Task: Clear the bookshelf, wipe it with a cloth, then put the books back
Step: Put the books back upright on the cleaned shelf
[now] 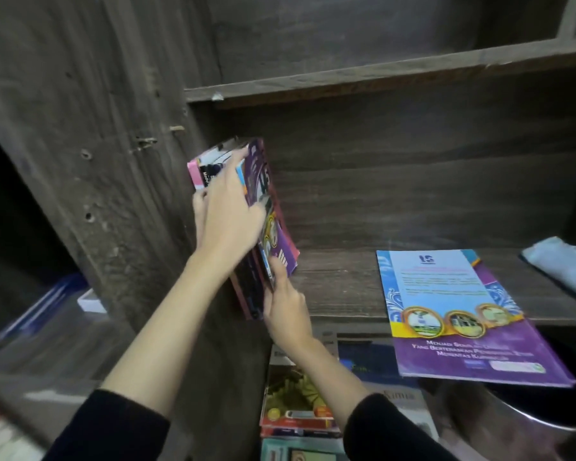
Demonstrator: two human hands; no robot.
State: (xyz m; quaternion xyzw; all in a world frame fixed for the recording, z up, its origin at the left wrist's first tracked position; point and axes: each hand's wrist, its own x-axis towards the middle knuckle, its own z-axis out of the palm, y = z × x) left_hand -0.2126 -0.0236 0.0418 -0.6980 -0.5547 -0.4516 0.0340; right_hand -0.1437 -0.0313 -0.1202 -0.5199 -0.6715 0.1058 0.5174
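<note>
From the head view, the putting-back step looks under way. A bundle of upright books stands at the left end of the shelf, against the side panel. The left hand spans their tops, fingers spread and thumb round the far-left cover, clasping them. The right hand steadies the lower near corner, forefinger along the edge; whether it pinches I cannot tell. A purple book lies flat to the right, overhanging the near edge, and a blue cloth sits far right. A stack of books waits below. Next, I'd judge, square the bundle so it stands unaided.
</note>
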